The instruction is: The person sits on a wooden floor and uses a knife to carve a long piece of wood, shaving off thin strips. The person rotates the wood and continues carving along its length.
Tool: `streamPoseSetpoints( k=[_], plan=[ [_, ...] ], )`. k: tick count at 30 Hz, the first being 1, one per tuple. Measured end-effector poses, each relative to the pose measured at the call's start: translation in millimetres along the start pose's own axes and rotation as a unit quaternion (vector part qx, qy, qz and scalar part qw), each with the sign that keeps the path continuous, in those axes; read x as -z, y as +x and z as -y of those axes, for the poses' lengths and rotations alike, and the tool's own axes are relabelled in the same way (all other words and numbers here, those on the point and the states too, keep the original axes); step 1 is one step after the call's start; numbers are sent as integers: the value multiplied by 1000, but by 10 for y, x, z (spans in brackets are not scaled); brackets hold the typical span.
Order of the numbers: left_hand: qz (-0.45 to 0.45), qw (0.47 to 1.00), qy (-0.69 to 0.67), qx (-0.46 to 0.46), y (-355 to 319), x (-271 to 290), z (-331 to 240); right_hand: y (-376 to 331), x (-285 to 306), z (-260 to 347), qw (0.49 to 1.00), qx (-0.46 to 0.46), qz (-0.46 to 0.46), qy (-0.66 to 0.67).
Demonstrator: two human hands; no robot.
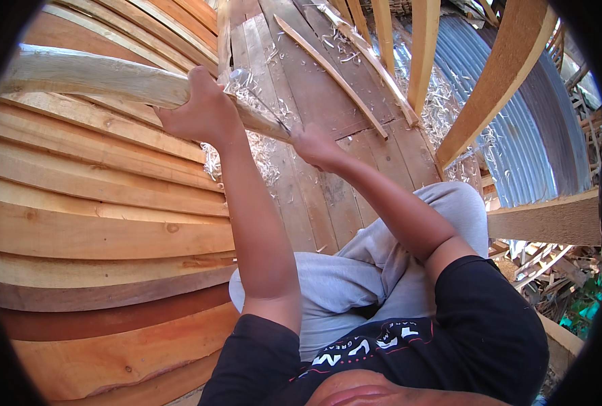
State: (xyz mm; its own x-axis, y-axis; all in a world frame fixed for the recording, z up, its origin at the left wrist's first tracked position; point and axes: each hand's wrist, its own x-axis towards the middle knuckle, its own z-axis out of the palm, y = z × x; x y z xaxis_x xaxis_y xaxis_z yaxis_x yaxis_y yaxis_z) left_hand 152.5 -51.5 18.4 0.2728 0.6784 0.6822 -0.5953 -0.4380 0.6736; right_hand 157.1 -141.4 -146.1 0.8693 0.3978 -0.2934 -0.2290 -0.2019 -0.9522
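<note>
A long, pale, peeled wooden pole [101, 76] runs from the far left toward my right hand. My left hand [205, 108] is closed around it, the thumb side uppermost. My right hand [318, 147] is closed beside the pole's nearer, thinner end. From that fist a thin, dark-edged blade [272, 110] slants up and left along the pole, apparently a knife's. Its handle is hidden inside my fingers. Whether the edge touches the wood, I cannot tell.
Curled shavings [264, 159] litter the plank floor [308, 196]. A thin wooden strip [331, 71] and a rough pole [372, 57] lie ahead. Overlapping boards [104, 227] line the left side. Upright posts [501, 88] and corrugated metal sheets [511, 128] stand at right.
</note>
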Motion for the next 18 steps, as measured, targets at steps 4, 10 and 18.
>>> streamPoseSetpoints(
  k=[4,10,18],
  plan=[
    [-26,999,45,5,-69,-8,31,307,110,-710,993,18,-38,-114],
    [-55,997,51,-3,-39,30,51,153,63,-468,989,17,-20,-145],
    [-29,999,30,15,-199,-49,-102,347,100,-927,985,9,-108,-134]
  ],
)
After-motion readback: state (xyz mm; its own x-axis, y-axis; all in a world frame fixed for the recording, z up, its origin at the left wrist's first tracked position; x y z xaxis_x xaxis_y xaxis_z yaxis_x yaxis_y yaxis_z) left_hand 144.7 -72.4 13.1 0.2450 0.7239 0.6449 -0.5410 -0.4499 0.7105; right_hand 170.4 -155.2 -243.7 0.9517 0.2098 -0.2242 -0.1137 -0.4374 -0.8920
